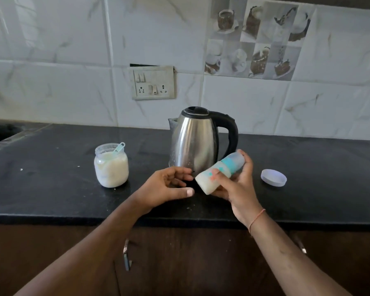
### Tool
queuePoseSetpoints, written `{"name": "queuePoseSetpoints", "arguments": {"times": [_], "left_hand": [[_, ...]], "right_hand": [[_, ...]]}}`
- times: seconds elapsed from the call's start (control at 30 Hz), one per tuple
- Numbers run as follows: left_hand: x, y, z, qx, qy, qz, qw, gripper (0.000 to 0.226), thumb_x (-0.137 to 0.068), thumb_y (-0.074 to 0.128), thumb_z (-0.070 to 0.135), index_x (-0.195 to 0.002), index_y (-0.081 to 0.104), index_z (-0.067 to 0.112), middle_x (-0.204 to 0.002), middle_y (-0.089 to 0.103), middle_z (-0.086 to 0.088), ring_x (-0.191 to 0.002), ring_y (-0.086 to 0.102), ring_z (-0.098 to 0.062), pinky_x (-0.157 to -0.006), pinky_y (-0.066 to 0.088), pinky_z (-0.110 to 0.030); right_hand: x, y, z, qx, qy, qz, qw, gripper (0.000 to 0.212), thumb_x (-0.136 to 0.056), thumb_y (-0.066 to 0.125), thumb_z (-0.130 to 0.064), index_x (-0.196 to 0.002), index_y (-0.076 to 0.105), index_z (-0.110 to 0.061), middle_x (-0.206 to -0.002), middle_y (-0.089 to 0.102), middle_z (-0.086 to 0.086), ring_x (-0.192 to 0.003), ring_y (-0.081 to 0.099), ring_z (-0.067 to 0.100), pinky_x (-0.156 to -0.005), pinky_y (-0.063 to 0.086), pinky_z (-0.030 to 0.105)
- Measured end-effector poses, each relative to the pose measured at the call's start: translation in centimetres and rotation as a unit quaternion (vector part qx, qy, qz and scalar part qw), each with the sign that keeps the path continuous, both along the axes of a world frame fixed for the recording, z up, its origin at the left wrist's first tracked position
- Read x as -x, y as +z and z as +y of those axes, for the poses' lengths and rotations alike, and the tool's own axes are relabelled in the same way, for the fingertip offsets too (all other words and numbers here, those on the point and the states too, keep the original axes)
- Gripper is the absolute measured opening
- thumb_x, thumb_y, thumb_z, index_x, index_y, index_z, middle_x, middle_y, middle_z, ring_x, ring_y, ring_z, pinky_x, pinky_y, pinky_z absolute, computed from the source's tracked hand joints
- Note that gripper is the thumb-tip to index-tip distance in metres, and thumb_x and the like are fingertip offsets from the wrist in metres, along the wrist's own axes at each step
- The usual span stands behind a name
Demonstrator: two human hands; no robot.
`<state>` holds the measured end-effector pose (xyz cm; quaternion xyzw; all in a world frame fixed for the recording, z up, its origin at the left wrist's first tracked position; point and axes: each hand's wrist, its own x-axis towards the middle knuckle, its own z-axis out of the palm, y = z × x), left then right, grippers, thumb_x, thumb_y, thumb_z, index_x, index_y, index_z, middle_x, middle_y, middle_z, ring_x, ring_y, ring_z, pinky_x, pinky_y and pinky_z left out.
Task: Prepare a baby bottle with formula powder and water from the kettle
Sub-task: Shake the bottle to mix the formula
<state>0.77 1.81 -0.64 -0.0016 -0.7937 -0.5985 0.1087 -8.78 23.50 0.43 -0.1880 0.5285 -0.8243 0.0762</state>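
My right hand (239,184) grips a baby bottle (218,171) full of milky liquid, tilted with its teal collar and clear cap toward the upper right. Just left of the bottle's base hovers my left hand (169,186), fingers apart and holding nothing. Behind both hands a steel kettle (194,142) with a black handle stands on the dark counter (51,189), lid down. A glass jar of formula powder (111,167) stands open at the left with a pale blue scoop (119,147) sticking out of it.
A white jar lid (273,177) lies on the counter right of my right hand. A switch and socket plate (152,83) is on the tiled wall. A sink edge (2,133) shows at far left. Cabinet doors with handles sit below the counter.
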Motion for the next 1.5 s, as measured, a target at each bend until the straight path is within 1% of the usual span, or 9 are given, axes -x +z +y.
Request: {"name": "queuePoseSetpoints", "arguments": {"times": [0.13, 0.27, 0.4, 0.5, 0.77, 0.9, 1.0, 1.13, 1.5], "left_hand": [[0.2, 0.0, 0.1, -0.088, 0.067, 0.037, 0.993, 0.032, -0.100, 0.074, 0.034, -0.123, 0.077, 0.011, -0.112, 0.082, -0.008, -0.099, 0.072, -0.015, -0.084, 0.056, -0.027], [0.5, -0.2, 0.1, -0.076, 0.099, 0.022, 0.992, 0.022, -0.111, 0.060, 0.020, -0.112, 0.077, 0.005, -0.102, 0.082, -0.006, -0.089, 0.072, -0.012, -0.080, 0.056, -0.027], [0.5, -0.2, 0.3, -0.028, 0.093, 0.025, 0.995, 0.020, -0.109, 0.063, 0.016, -0.105, 0.077, 0.003, -0.102, 0.082, -0.011, -0.085, 0.071, -0.009, -0.077, 0.057, -0.022], [0.4, -0.1, 0.5, -0.025, 0.089, 0.015, 0.996, 0.018, -0.108, 0.065, 0.018, -0.102, 0.079, 0.009, -0.100, 0.083, -0.008, -0.085, 0.072, -0.008, -0.080, 0.058, -0.023], [0.4, -0.2, 0.3, -0.023, 0.088, 0.019, 0.996, 0.014, -0.108, 0.066, 0.019, -0.105, 0.080, 0.016, -0.100, 0.083, -0.006, -0.088, 0.074, -0.012, -0.083, 0.058, -0.025], [0.6, -0.4, 0.3, 0.015, 0.073, 0.025, 0.997, 0.013, -0.106, 0.069, 0.024, -0.103, 0.081, 0.020, -0.099, 0.083, -0.003, -0.089, 0.075, -0.012, -0.093, 0.059, -0.032], [0.7, -0.7, 0.3, 0.021, 0.072, 0.026, 0.997, 0.013, -0.107, 0.069, 0.025, -0.103, 0.081, 0.022, -0.100, 0.083, -0.001, -0.092, 0.077, -0.013, -0.095, 0.059, -0.034], [0.5, -0.2, 0.4, 0.032, 0.081, 0.033, 0.996, 0.013, -0.107, 0.068, 0.024, -0.105, 0.080, 0.020, -0.099, 0.083, -0.001, -0.085, 0.074, -0.005, -0.086, 0.056, -0.024], [0.6, -0.5, 0.5, 0.044, 0.096, 0.035, 0.994, 0.015, -0.108, 0.067, 0.026, -0.104, 0.080, 0.018, -0.096, 0.083, 0.001, -0.089, 0.075, -0.012, -0.094, 0.061, -0.035]], "right_hand": [[0.7, -0.3, -0.4, 0.139, -0.098, -0.047, 0.984, 0.089, -0.095, 0.081, -0.007, -0.154, 0.027, -0.047, -0.146, 0.048, 0.006, -0.130, 0.066, 0.032, -0.078, 0.067, 0.051], [-0.2, -0.5, -0.7, -0.006, 0.027, 0.003, 1.000, 0.085, -0.092, 0.084, -0.005, -0.149, 0.039, -0.049, -0.139, 0.053, 0.007, -0.120, 0.070, 0.028, -0.076, 0.067, 0.051], [0.9, -0.6, -0.1, 0.195, -0.098, -0.104, 0.970, 0.081, -0.098, 0.078, -0.008, -0.153, 0.030, -0.043, -0.143, 0.055, 0.008, -0.130, 0.067, 0.036, -0.077, 0.067, 0.053], [-0.1, -0.6, 0.0, 0.026, 0.024, -0.037, 0.999, 0.080, -0.093, 0.081, -0.005, -0.149, 0.040, -0.045, -0.139, 0.057, 0.010, -0.123, 0.070, 0.034, -0.074, 0.067, 0.054], [-0.7, -0.5, -0.7, 0.011, 0.020, -0.028, 0.999, 0.085, -0.091, 0.084, -0.005, -0.150, 0.041, -0.049, -0.138, 0.057, 0.006, -0.118, 0.073, 0.029, -0.076, 0.067, 0.052], [0.5, -0.3, -0.4, 0.204, -0.113, -0.128, 0.964, 0.079, -0.098, 0.077, -0.009, -0.152, 0.032, -0.044, -0.145, 0.055, 0.010, -0.122, 0.071, 0.036, -0.073, 0.067, 0.048], [-0.5, -0.4, -0.8, 0.052, 0.018, -0.064, 0.996, 0.078, -0.094, 0.081, -0.007, -0.149, 0.042, -0.045, -0.137, 0.059, 0.009, -0.117, 0.073, 0.032, -0.074, 0.067, 0.051], [0.7, -0.6, -0.4, 0.207, -0.112, -0.121, 0.964, 0.075, -0.097, 0.080, -0.009, -0.149, 0.035, -0.037, -0.142, 0.059, 0.010, -0.124, 0.071, 0.036, -0.073, 0.067, 0.051], [-1.1, -0.7, -0.6, 0.020, 0.003, -0.031, 0.999, 0.079, -0.093, 0.083, -0.011, -0.151, 0.041, -0.044, -0.137, 0.059, 0.007, -0.120, 0.073, 0.029, -0.077, 0.067, 0.052]]}}
